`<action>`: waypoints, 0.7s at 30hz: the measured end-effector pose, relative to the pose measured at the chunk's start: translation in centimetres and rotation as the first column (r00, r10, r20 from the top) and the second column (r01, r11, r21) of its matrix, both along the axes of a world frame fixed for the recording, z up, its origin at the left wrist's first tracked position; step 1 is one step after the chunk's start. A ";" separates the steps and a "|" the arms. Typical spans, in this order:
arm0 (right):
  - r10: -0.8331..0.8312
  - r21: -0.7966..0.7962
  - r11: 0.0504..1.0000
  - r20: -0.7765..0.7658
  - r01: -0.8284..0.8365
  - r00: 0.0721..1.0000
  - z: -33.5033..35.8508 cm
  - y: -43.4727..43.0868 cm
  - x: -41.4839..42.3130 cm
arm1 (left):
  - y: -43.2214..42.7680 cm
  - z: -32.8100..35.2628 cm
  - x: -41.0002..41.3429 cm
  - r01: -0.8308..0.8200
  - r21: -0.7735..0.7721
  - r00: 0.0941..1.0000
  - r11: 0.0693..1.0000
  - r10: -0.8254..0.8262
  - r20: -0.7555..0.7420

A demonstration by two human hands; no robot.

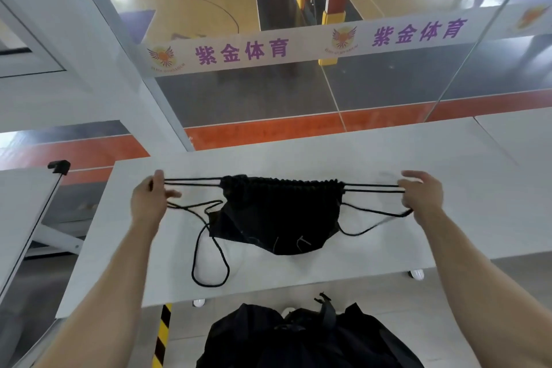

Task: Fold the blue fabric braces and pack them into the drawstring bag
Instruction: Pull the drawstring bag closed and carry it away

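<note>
Gym court behind the glass wall, and up front you've got the white tabletop with one black drawstring bag sitting mid-surface. Your two hands are spread wide apart, left hand and right hand, each gripping the cords coming out of its side of the bag, two taut strands per side. Pulling outward like that looks like you're cinching the mouth, which is bunched tight along the top. One slack loop trails on the tabletop at the left, another sags at the right. No blue braces in view; my guess is they're inside, so packing's basically done.
</note>
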State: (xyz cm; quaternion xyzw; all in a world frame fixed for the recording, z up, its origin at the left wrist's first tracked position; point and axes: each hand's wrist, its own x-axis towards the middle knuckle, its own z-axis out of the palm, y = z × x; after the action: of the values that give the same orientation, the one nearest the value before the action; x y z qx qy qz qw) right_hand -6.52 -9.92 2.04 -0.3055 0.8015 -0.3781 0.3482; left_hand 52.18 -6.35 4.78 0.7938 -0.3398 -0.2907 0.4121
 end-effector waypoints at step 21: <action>0.701 0.259 0.704 -0.399 -0.661 0.591 0.9 0.2 11.5 | -2.7 -0.1 -9.4 0.553 0.529 0.515 0.644 -0.763 0.390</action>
State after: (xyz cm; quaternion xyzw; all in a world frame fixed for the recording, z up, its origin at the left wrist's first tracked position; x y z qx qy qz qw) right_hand 5.02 -9.67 2.99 -0.6554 0.6973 -0.0966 0.2736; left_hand 42.74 -9.09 4.67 0.7061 -0.6723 -0.2223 -0.0005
